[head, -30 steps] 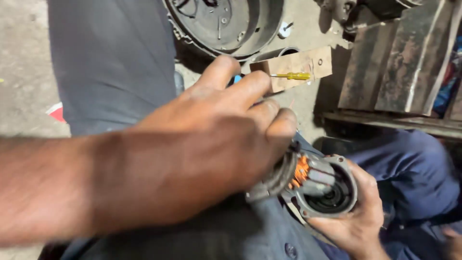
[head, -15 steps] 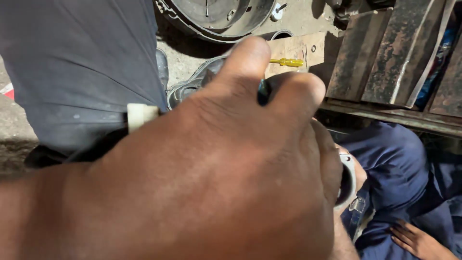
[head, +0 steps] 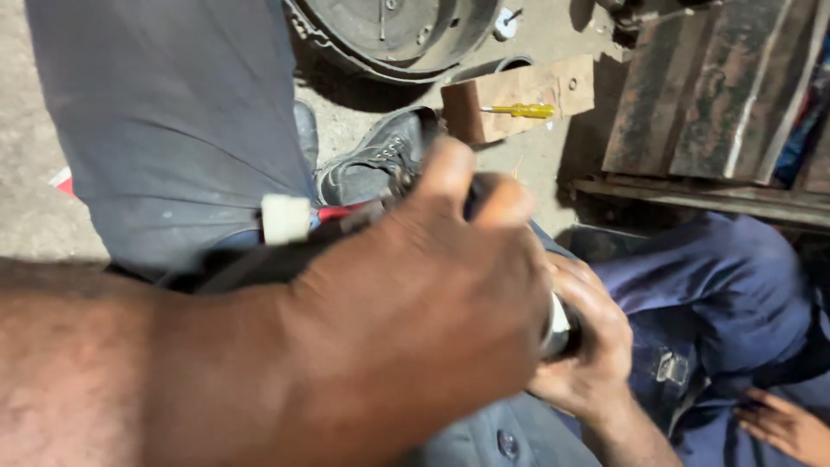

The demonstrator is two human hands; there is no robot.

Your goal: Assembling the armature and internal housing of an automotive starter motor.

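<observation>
The left hand (head: 406, 320) fills most of the view, close to the camera and blurred, its fingers (head: 497, 203) curled round a dark tool handle (head: 474, 197) near the top of the fist. Whether the grip is tight I cannot tell. Beneath and to the right, the right hand (head: 588, 355) cups a round metal part (head: 558, 329), fingers wrapped under it; only a sliver of the part's shiny edge shows between the two hands, which press close together with no gap. The part sits over the lap, against grey trousers (head: 173, 130).

Behind the left hand a white plug (head: 285, 218) and a red wire (head: 339, 212) stick out just above the forearm. A black shoe (head: 372, 160) rests on the concrete floor (head: 35, 130) just past them.

Farther off, a yellow screwdriver (head: 523, 110) lies on a piece of cardboard (head: 519, 91), beside a big round housing (head: 398, 30) at the top edge. Rusty plates (head: 709, 95) close off the right side. Another person in blue clothes (head: 718, 294) sits tight against the right, their hand (head: 782, 424) low in the corner. Open floor shows only at the left edge.
</observation>
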